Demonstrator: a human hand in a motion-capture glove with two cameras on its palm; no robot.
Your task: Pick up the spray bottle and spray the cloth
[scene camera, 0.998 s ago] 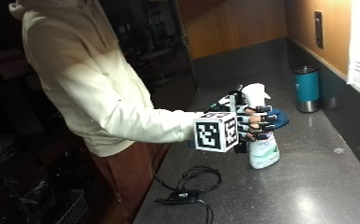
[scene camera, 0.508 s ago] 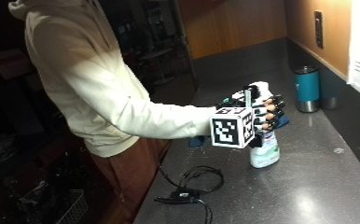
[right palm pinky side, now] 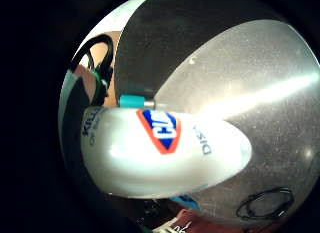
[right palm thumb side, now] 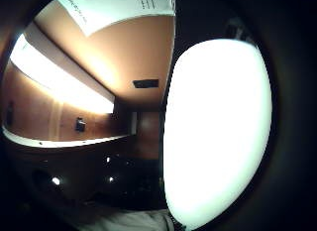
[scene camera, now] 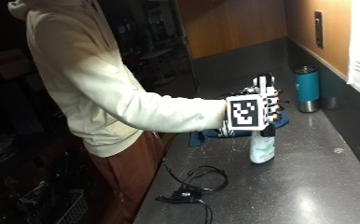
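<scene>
Right hand [scene camera: 264, 109] wraps neck of spray bottle [scene camera: 262, 147], fingers curled round it; grip high, likely to reach trigger. Bottle upright, base at or just above counter [scene camera: 316, 186]; contact unclear. Blue cloth [scene camera: 208, 136] lies just behind, near enough to spray.

The marker cube covers most of the right hand [scene camera: 268, 108], so its fingers cannot be judged; the bottle's [scene camera: 262, 147] upper half hides behind the hand; the cloth [scene camera: 208, 135] is partly screened by the sleeve and hand.
</scene>
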